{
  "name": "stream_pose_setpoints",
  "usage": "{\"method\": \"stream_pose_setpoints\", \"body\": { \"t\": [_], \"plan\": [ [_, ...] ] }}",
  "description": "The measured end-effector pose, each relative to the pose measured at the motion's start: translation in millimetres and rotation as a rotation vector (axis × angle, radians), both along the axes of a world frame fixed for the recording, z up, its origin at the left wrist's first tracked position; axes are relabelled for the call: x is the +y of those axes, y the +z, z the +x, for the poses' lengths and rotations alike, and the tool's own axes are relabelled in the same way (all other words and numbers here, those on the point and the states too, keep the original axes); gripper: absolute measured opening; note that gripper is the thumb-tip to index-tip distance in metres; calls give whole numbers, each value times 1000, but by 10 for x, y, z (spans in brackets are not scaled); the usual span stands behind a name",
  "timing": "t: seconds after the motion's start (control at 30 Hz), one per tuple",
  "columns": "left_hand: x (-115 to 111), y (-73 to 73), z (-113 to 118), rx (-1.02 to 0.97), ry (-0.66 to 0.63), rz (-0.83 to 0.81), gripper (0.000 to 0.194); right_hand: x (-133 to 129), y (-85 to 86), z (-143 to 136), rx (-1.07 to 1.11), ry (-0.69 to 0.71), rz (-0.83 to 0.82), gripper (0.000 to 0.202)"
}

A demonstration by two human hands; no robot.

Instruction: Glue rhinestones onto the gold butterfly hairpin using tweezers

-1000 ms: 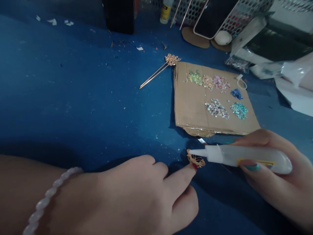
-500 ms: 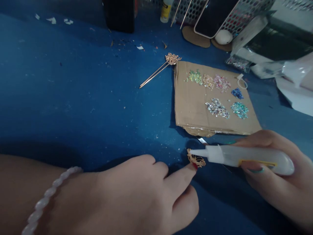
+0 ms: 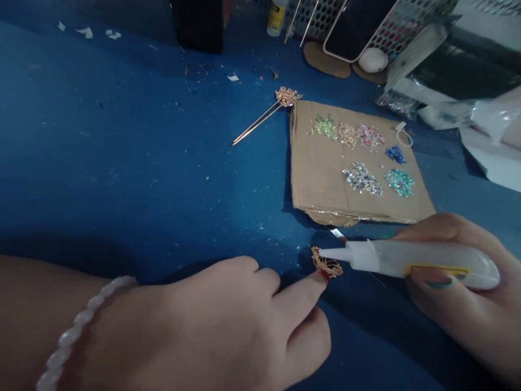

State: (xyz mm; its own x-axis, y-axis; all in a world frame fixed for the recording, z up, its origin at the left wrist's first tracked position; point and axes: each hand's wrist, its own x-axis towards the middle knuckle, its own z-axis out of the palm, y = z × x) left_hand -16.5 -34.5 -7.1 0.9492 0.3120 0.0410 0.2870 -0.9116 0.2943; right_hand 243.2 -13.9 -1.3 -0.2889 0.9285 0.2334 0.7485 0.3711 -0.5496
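Note:
My left hand (image 3: 244, 320) lies low over the table with a bead bracelet on its wrist. Its red-nailed index fingertip presses the near edge of a small gold openwork hair ornament (image 3: 334, 268), the other fingers curled under. Wrapped around a translucent squeeze glue bottle (image 3: 391, 258) is my right hand (image 3: 464, 304), with green nails. The bottle lies nearly level, its thin nozzle pointing left at the ornament's upper part; whether the tip touches I cannot tell. A narrow metal strip (image 3: 337, 233) shows partly between the bottle and the cardboard.
Beyond the hands, a cardboard sheet (image 3: 317, 184) carries several small piles of coloured chips. A gold two-pronged hairpin (image 3: 260, 120) touches its far left corner. Further back are a phone (image 3: 358, 27), a yellow-labelled bottle (image 3: 275, 19), a black box (image 3: 199, 27) and plastic bags (image 3: 451, 114).
My right hand and the glue bottle have shifted slightly to the right, drawing the nozzle along the ornament. My left hand stays in place.

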Motion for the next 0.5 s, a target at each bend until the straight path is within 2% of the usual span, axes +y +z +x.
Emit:
{"method": "stream_pose_setpoints", "body": {
  "t": [0.13,0.2,0.37,0.5],
  "plan": [
    [5,5,-4,-5,-5,-5,34,-25,-12,28,78,-69,-95,33],
    [8,10,-5,-3,-8,-12,35,-28,-16,39,115,-54,-115,35],
    [0,15,-16,-1,-14,-16,36,-44,-7,52,109,25,-30,33],
    [6,3,-13,-34,0,-3,34,-91,-22,74,45,25,35,33]
  ]
}}
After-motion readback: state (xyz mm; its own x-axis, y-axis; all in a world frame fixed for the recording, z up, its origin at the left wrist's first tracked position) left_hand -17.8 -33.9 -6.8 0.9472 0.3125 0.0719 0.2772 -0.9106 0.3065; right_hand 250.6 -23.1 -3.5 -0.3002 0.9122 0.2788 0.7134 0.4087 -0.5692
